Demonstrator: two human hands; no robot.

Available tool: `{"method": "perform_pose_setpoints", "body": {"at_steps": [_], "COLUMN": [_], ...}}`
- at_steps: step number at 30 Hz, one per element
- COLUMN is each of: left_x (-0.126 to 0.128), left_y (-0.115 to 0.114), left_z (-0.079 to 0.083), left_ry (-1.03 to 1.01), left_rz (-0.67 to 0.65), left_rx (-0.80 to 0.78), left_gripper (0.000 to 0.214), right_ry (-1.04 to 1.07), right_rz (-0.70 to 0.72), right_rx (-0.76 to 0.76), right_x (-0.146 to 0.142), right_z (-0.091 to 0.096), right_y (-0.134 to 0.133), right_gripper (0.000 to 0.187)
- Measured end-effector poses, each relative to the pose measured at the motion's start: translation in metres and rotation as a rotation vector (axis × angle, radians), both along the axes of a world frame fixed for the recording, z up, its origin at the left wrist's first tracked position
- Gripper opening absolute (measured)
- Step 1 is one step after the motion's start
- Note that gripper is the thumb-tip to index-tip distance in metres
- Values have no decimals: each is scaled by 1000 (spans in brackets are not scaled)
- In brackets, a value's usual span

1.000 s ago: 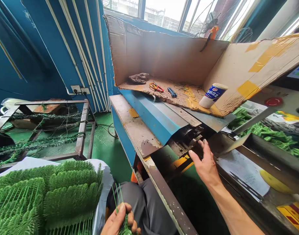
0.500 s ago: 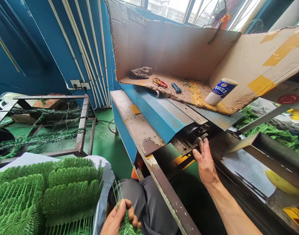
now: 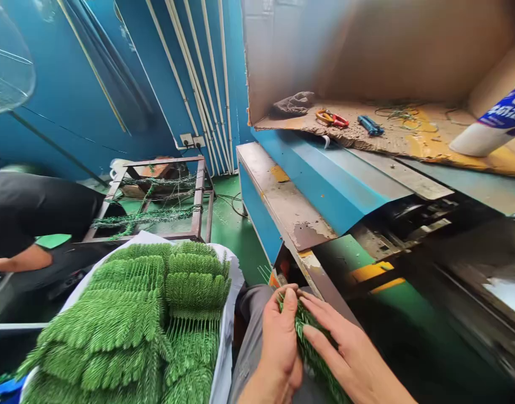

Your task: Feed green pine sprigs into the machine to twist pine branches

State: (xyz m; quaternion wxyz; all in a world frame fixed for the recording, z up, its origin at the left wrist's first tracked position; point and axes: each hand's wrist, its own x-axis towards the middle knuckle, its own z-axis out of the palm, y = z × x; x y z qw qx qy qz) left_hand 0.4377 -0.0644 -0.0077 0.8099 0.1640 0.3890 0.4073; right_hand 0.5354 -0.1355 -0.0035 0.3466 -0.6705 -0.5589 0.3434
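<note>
Low in the middle of the view, my left hand [image 3: 280, 342] is closed around a bundle of green artificial pine sprigs [image 3: 311, 350] over my lap. My right hand [image 3: 345, 353] lies against the same bundle from the right, fingers stretched along it. Thin green wire stems [image 3: 264, 273] stick up past my left hand. Both hands sit just in front of the rusty edge of the blue machine [image 3: 308, 191].
A white sack [image 3: 229, 314] full of green pine sprigs [image 3: 156, 314] stands at my left. Another person in black [image 3: 33, 219] bends at far left near a metal frame [image 3: 198, 196]. On the cardboard [image 3: 392, 140] lie scissors [image 3: 332, 118], a blue tool [image 3: 370, 125], a cloth [image 3: 294, 103] and a white bottle [image 3: 493, 126].
My right hand left the machine's slot and came down onto the sprig bundle held by my left hand. The view swung left and down, bringing the other person into sight.
</note>
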Motion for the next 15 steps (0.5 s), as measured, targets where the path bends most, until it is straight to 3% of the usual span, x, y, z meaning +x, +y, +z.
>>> {"method": "perform_pose_setpoints", "body": {"at_steps": [3,9,15], "left_x": [7,10,8], "left_y": [-9,-24,-22], "left_z": [7,16,14], "left_ry": [-43,-92,-176], "left_rz": [66,-4,-44], "left_rx": [-5,48,-86], "left_gripper": [24,27,44], "right_ry": [-54,-16,-127], "right_rz": [-122,-239,-163], "right_rx": [94,133,251], "right_x": [-12,-20,-23], "right_z": [-6,-5,-3], "right_y": [-1,-9,-18], "right_gripper": [41,37,40]}}
